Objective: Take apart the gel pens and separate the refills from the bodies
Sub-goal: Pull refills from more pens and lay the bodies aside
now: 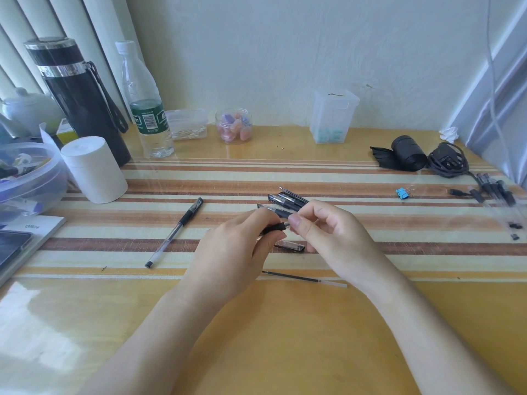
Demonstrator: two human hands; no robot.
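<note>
At the centre of the frame we saw the left hand (233, 249) with its fingers curled round a black-gripped gel pen (276, 228). Only the pen's dark grip end showed beyond the fingers. The right hand (325, 232) met it from the right, thumb and forefinger pinched on that pen's front end and the other fingers loosely bent. The thumb hid the very tip.

Just behind the hands, on the striped table mat (370, 246), lay a small heap of black gel pens (286, 201). Under the right hand a dark translucent pen cap (289, 247) lay on the mat. Lower in the frame, near the mat's front edge, a thin dark refill (298, 277) lay alone. Left of centre, one whole clear-barrelled pen (174, 232) lay slanted and well apart from the rest.

At the right edge we made out a cluster of clear pen bodies (497, 192), with small black parts (513, 230) below them. A blue binder clip (402, 193) sat to their left.
</note>
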